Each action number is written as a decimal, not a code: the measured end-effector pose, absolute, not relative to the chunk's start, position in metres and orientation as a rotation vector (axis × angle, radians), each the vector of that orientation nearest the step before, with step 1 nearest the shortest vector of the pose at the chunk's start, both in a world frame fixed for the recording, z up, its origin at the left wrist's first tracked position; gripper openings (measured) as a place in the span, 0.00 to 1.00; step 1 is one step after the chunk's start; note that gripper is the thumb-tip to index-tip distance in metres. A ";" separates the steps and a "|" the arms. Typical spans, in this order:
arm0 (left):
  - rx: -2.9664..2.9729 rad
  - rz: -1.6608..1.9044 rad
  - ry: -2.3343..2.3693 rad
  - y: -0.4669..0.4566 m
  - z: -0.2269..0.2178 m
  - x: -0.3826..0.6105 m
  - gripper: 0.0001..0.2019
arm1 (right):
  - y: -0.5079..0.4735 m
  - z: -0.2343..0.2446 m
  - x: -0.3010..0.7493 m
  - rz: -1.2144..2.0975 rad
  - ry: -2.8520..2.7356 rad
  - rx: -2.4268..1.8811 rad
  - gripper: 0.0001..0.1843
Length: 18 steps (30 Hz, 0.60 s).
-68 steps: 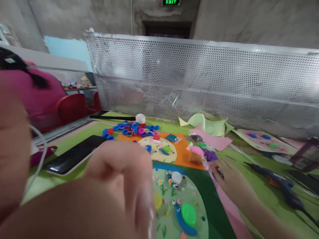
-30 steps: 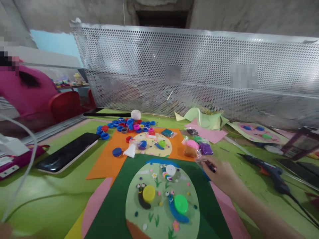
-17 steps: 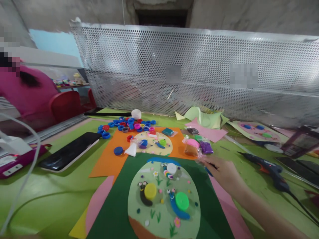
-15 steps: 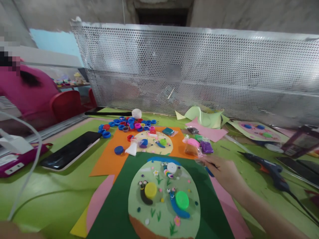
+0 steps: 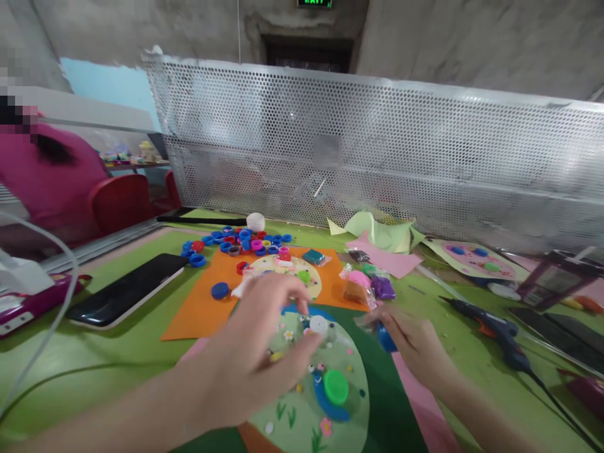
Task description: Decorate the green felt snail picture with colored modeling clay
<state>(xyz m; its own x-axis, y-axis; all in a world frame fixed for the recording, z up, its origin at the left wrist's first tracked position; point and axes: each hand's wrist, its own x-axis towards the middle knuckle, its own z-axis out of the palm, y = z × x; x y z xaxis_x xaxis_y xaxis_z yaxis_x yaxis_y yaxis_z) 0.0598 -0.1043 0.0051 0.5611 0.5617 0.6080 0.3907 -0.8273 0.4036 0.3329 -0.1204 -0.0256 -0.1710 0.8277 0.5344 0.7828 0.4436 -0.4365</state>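
My left hand (image 5: 262,343) hovers over a round light-green picture (image 5: 325,402) on a dark green sheet (image 5: 401,409); its fingers are apart and curled, holding nothing I can see. It hides the picture's left part. A green bottle cap (image 5: 336,386) on a blue clay snail and a white cap (image 5: 318,324) show beside it. My right hand (image 5: 408,340) rests at the sheet's right edge, fingers closed on a small clear bag of blue clay (image 5: 384,336).
Behind lie an orange sheet (image 5: 198,314) with a second picture, a heap of coloured bottle caps (image 5: 240,242), clay bags (image 5: 368,286), a black phone (image 5: 125,290), a glue gun (image 5: 491,327) with its cord, paper scraps and a perforated metal screen (image 5: 377,157). A person in pink sits far left.
My left hand has come into view and reached over the green picture. My right hand has drawn the blue clay bag a little toward me. The camera tilted slightly up.
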 end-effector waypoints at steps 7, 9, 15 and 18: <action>2.925 0.387 0.554 -0.091 -0.001 0.115 0.08 | -0.148 -0.020 0.295 0.155 -2.165 -0.939 0.11; 2.956 0.473 0.526 -0.091 -0.011 0.117 0.10 | -0.149 -0.020 0.294 0.170 -2.164 -0.921 0.07; 3.087 0.650 0.303 -0.086 -0.041 0.117 0.13 | -0.144 -0.027 0.296 0.204 -2.212 -0.793 0.16; 3.079 0.622 0.299 -0.087 -0.049 0.118 0.15 | -0.144 -0.031 0.296 0.259 -2.239 -0.787 0.15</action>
<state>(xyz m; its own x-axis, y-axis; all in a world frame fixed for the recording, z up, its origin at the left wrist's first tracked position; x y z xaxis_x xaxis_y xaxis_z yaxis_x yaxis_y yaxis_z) 0.1180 -0.0872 -0.0485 0.9043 0.1822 0.3860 0.1875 -0.9820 0.0244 0.2956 -0.1437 -0.0309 -0.5411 0.6085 0.5805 0.4599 0.7920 -0.4015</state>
